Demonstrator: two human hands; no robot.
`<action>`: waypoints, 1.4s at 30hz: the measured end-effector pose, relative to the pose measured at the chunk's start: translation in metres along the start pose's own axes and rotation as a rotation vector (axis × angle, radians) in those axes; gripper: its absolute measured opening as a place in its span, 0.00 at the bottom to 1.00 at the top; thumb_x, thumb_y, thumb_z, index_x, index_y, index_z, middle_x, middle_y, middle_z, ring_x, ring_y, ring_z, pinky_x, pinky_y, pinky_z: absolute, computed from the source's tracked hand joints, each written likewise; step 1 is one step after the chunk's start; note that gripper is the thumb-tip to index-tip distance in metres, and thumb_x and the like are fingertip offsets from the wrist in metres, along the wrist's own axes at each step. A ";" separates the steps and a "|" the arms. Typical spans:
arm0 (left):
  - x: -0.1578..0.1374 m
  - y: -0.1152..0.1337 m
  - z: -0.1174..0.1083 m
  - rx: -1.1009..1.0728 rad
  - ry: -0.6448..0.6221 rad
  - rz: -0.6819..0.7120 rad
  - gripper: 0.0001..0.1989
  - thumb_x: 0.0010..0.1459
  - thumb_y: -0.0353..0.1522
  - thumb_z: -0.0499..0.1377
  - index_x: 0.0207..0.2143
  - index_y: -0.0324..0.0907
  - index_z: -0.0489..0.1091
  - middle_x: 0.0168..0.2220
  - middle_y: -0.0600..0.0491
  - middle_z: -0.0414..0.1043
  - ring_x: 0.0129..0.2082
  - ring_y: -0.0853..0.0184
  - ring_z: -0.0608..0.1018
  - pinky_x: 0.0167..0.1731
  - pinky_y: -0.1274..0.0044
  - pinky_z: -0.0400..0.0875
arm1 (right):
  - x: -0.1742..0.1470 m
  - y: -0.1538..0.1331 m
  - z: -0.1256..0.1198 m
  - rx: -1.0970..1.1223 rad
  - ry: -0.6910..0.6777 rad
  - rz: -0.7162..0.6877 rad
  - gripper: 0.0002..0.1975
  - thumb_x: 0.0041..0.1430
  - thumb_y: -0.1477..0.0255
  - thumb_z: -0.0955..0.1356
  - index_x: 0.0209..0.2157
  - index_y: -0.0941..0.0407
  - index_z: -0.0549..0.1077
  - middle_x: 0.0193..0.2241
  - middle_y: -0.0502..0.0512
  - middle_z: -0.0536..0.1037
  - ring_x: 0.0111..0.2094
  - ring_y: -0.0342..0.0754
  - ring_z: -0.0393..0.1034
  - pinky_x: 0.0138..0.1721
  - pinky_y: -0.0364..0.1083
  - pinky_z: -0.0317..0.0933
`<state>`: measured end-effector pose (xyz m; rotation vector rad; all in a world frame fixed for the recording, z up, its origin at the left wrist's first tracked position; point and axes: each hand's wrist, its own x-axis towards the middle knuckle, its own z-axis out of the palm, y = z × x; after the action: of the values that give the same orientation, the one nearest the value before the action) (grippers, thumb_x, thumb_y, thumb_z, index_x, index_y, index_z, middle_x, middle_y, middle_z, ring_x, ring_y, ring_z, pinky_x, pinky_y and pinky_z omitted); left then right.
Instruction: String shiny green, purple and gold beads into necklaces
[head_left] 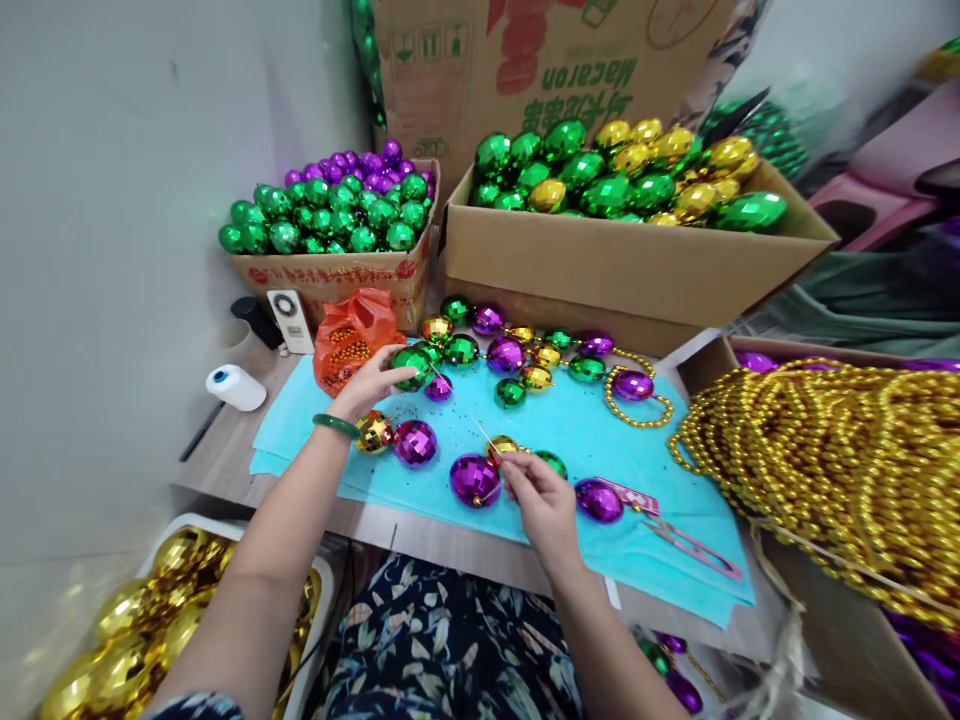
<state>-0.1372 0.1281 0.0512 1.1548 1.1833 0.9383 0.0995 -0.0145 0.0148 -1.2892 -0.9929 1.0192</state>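
Note:
My left hand (375,380) is closed around a shiny green faceted ball (411,369), holding it above the turquoise cloth (300,440). Between thumb and fingertips, my right hand (538,490) pinches a thin, straight needle (486,436). A faint line runs from it up toward the green ball; whether it is thread I cannot tell. Close to my right hand lie a purple ball (474,481) and a gold ball (501,450), partly behind the fingers. Below my left hand rest another gold ball (374,432) and a purple ball (415,443). Further back, strung balls (506,354) stretch across the cloth.
Boxes of green and purple balls (330,215) and green and gold balls (600,250) stand behind. Pink thread snips (694,548) lie at right, beside gold bead strands (840,470). A red bag (356,340) and white thread spool (235,387) are left.

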 end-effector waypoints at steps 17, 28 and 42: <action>-0.031 0.016 0.006 -0.057 0.032 0.253 0.38 0.38 0.34 0.72 0.52 0.45 0.60 0.50 0.49 0.66 0.47 0.62 0.73 0.47 0.71 0.70 | -0.009 -0.013 -0.012 -0.215 -0.014 -0.139 0.09 0.52 0.67 0.68 0.27 0.57 0.78 0.21 0.52 0.76 0.22 0.45 0.68 0.24 0.42 0.61; -0.066 -0.006 0.038 -0.025 -0.005 0.289 0.43 0.42 0.37 0.70 0.58 0.50 0.54 0.58 0.47 0.57 0.53 0.59 0.69 0.48 0.71 0.68 | -0.005 -0.004 -0.004 -0.149 -0.036 -0.063 0.08 0.50 0.67 0.69 0.27 0.58 0.77 0.20 0.52 0.75 0.22 0.44 0.66 0.24 0.42 0.60; -0.113 0.010 0.070 0.036 -0.126 0.558 0.39 0.44 0.35 0.69 0.57 0.46 0.58 0.57 0.44 0.57 0.58 0.54 0.62 0.58 0.64 0.59 | 0.010 0.026 -0.021 0.150 -0.183 0.167 0.10 0.45 0.64 0.74 0.27 0.57 0.77 0.17 0.50 0.71 0.18 0.40 0.60 0.18 0.40 0.54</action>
<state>-0.0869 0.0086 0.0822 1.5901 0.7865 1.2383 0.1215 -0.0104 -0.0114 -1.1851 -0.9374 1.3344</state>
